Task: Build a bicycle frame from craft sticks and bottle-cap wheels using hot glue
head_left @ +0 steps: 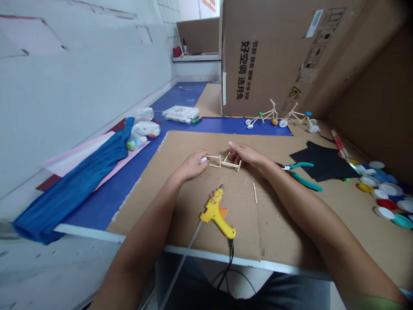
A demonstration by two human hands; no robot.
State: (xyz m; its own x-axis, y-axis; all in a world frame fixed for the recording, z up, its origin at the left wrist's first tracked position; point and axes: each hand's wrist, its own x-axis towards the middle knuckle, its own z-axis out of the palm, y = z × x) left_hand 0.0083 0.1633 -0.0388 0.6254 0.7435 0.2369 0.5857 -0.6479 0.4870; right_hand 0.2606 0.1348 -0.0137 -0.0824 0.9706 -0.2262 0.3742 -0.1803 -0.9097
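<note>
A small frame of thin wooden sticks [225, 162] rests on the cardboard sheet [284, 224] between my hands. My left hand [193, 165] is closed on its left end, with a small white piece at the fingertips. My right hand [245, 153] pinches the frame's right end from behind. A yellow hot glue gun [217, 213] lies on the cardboard nearer to me, nozzle towards the frame. One loose stick [254, 192] lies to its right.
Teal-handled pliers [301, 174] and black paper [322, 161] lie right of my right arm. Several coloured bottle caps [385, 198] sit at the far right. Two finished stick bicycles [280, 117] stand before a big cardboard box [290, 51]. A blue cloth [77, 185] lies left.
</note>
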